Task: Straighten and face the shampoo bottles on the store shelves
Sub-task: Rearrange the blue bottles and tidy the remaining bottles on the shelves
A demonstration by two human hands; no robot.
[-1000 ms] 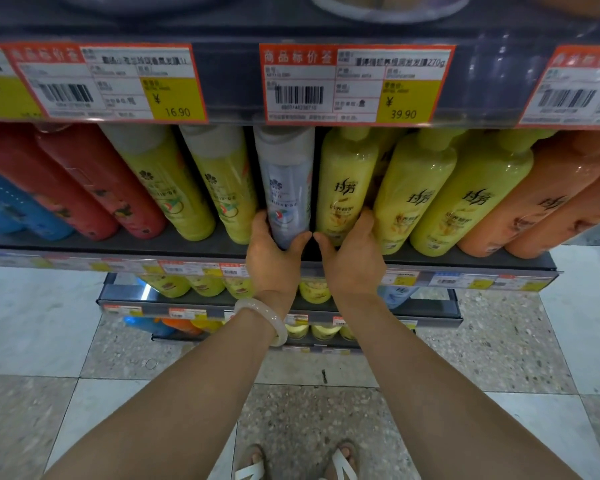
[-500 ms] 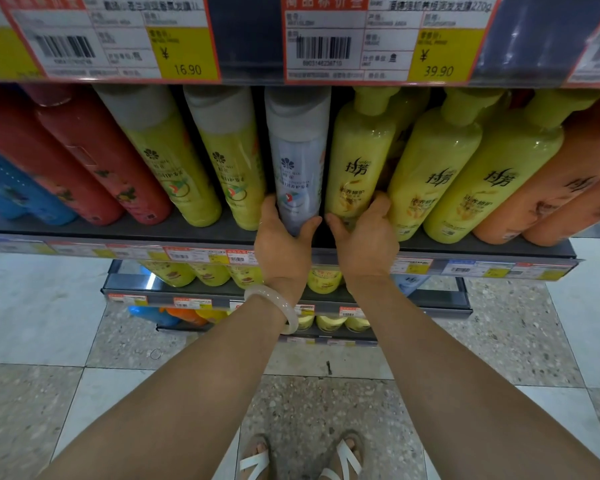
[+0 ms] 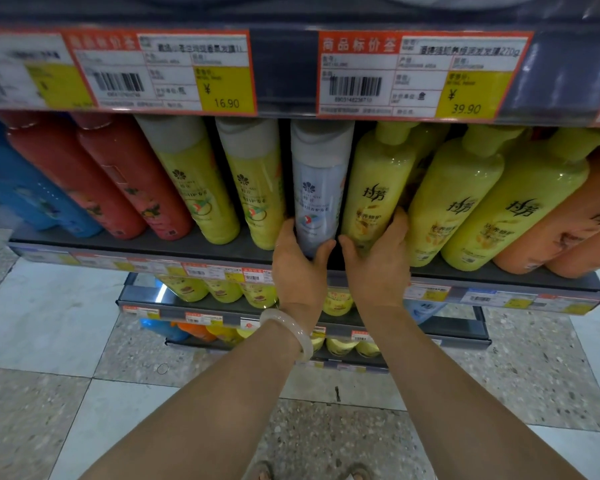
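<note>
A pale blue-white shampoo bottle with a grey cap stands mid-shelf, its label facing me. My left hand grips its base, thumb on the right side and fingers on the left. Right beside it stands a yellow pump bottle with black characters. My right hand holds this one low down, thumb at its left and fingers round its right side. Two yellow grey-capped bottles stand to the left, more yellow pump bottles to the right.
Red bottles and blue ones fill the shelf's left, orange bottles its right. The shelf above carries price tags on its edge. The dark shelf lip juts forward; lower shelves with bottles and a tiled floor lie below.
Both hands keep their hold on the two bottles. The view has tipped up and down again, and the bottles stand in much the same spots.
</note>
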